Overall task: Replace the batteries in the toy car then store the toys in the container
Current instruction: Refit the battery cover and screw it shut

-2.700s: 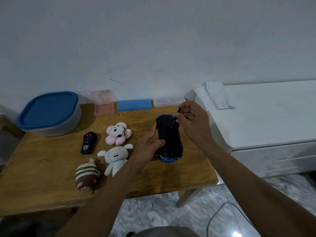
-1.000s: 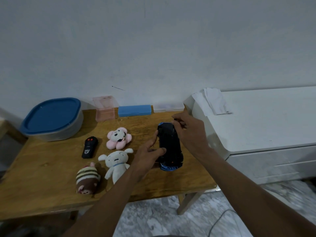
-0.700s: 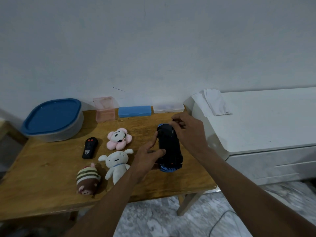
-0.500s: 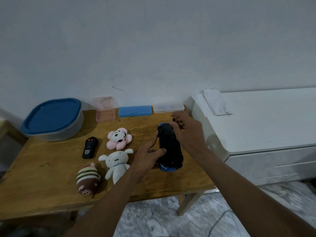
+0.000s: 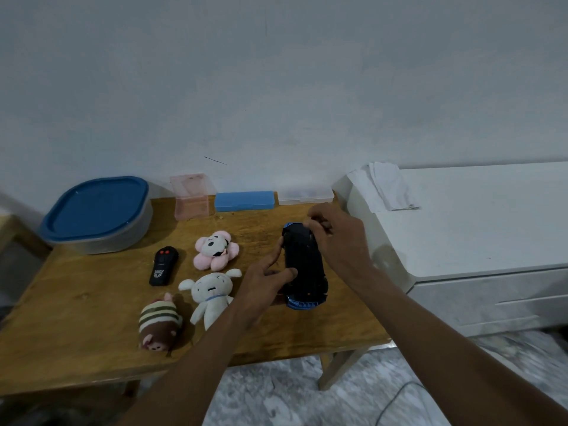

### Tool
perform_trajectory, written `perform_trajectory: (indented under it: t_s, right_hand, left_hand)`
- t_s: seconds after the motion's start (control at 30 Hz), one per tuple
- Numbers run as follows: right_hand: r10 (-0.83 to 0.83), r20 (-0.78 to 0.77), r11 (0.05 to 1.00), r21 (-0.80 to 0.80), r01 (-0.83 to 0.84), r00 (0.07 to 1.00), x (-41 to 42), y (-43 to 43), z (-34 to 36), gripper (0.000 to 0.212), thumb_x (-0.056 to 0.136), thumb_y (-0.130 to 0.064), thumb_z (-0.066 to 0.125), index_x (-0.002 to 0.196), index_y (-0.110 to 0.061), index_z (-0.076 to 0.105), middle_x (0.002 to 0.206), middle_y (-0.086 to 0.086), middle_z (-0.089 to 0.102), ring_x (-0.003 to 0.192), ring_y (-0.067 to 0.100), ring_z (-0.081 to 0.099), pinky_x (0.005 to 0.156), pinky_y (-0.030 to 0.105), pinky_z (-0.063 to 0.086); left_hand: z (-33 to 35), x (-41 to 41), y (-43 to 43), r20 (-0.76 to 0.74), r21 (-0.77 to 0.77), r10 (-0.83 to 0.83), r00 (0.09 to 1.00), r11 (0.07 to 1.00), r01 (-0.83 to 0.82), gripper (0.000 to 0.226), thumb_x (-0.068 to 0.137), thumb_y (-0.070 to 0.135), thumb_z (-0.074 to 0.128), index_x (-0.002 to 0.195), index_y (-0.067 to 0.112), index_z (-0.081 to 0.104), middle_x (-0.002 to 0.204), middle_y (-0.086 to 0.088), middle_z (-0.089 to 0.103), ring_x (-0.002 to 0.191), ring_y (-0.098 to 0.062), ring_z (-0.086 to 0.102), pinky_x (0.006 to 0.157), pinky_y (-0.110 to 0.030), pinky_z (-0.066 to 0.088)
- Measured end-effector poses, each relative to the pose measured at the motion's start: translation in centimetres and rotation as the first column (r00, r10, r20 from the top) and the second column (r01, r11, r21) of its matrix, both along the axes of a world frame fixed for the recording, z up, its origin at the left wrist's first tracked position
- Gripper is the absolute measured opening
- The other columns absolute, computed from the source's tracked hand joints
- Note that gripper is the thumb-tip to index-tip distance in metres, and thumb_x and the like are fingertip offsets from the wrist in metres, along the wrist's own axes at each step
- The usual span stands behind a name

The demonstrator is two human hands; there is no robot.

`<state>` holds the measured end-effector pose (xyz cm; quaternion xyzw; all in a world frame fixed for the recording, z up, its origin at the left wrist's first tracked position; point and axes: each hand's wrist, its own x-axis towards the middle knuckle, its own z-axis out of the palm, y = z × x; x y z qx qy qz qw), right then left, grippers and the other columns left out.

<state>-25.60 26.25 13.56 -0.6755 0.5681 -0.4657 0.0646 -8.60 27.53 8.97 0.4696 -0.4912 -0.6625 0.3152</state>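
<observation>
We read no text for certain, only a small white mark low on the black remote [image 5: 163, 265], too blurred for us to make out, whether letters or a logo we cannot tell

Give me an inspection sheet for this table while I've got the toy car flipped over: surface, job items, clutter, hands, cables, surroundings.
Surface: wooden table, brown top.
Job's things: toy car belly-up near the right edge; container back left, blue lid on; remote, pink flower plush, white plush and striped plush lying loose. Batteries: nothing seen.
Clutter: pink box, blue box, clear box along the wall.
Hands: left hand grips the car's side; right hand curled at its far end, what it pinches unclear.
Cables: one cable on the floor.
Surroundings: white cabinet at right, folded cloth on it.
</observation>
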Motion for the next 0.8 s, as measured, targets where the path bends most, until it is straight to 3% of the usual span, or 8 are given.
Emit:
perform_trajectory:
  t_s: [0.23,0.3,0.4,0.5,0.6,0.8]
  right_hand:
    - [0.034,-0.047,0.999,-0.005,-0.035,0.998,0.21,-0.16,0.04,0.007,0.087,-0.013,0.066,0.093,-0.010,0.063,0.082,0.003,0.070,0.074,0.015,0.068,0.064,0.037,0.058]
    - [0.011,-0.031,1.000,0.003,-0.011,0.999,0.35,-0.18,0.20,0.006,0.087,-0.015,0.066,0.089,-0.012,0.061,0.076,0.001,0.067,0.069,0.015,0.064,0.061,0.036,0.055]
    - [-0.003,-0.018,1.000,0.021,0.003,1.000,0.53,-0.09,0.46,0.015,0.087,-0.018,0.066,0.100,-0.019,0.059,0.073,-0.003,0.064,0.066,0.013,0.062,0.059,0.029,0.055]
    - [0.007,-0.025,1.000,-0.007,-0.007,1.000,0.55,-0.15,0.42,0.009,0.086,-0.019,0.067,0.092,-0.013,0.063,0.077,0.001,0.067,0.069,0.016,0.064,0.061,0.037,0.056]
    - [0.029,-0.062,0.999,-0.019,-0.030,0.998,0.55,-0.10,0.27,0.014,0.086,-0.020,0.068,0.094,-0.011,0.064,0.083,0.002,0.070,0.074,0.014,0.068,0.064,0.036,0.059]
    - [-0.020,-0.031,1.000,-0.005,0.019,0.999,0.94,-0.08,0.41,0.005,0.088,-0.016,0.066,0.090,-0.015,0.061,0.075,0.000,0.066,0.067,0.015,0.064,0.059,0.038,0.055]
  left_hand:
    - [-0.03,0.33,-0.01,0.027,-0.004,0.000,1.000,1.000,0.000,0.070,0.093,0.013,0.061,0.145,0.048,0.030,0.114,-0.002,0.072,0.102,-0.020,0.070,0.084,-0.044,0.059]
    - [-0.03,0.42,-0.03,0.021,-0.005,-0.006,1.000,1.000,0.006,0.070,0.093,0.012,0.060,0.145,0.048,0.030,0.113,-0.001,0.073,0.102,-0.020,0.070,0.085,-0.044,0.058]
    - [0.12,0.57,-0.07,0.007,-0.003,-0.010,1.000,1.000,0.010,0.070,0.093,0.012,0.060,0.146,0.047,0.030,0.111,-0.002,0.073,0.102,-0.020,0.070,0.085,-0.044,0.058]
    - [0.24,0.79,-0.15,0.001,-0.003,-0.002,1.000,1.000,0.002,0.069,0.093,0.012,0.061,0.145,0.047,0.031,0.111,-0.004,0.073,0.101,-0.020,0.070,0.085,-0.046,0.058]
    - [0.21,0.94,-0.19,-0.007,0.001,0.003,1.000,1.000,-0.003,0.069,0.093,0.012,0.061,0.145,0.046,0.032,0.111,-0.003,0.073,0.101,-0.021,0.070,0.087,-0.048,0.057]
    - [0.30,1.07,-0.07,-0.018,0.005,-0.006,1.000,1.000,0.006,0.070,0.093,0.011,0.061,0.146,0.045,0.031,0.112,-0.004,0.073,0.101,-0.021,0.070,0.083,-0.044,0.059]
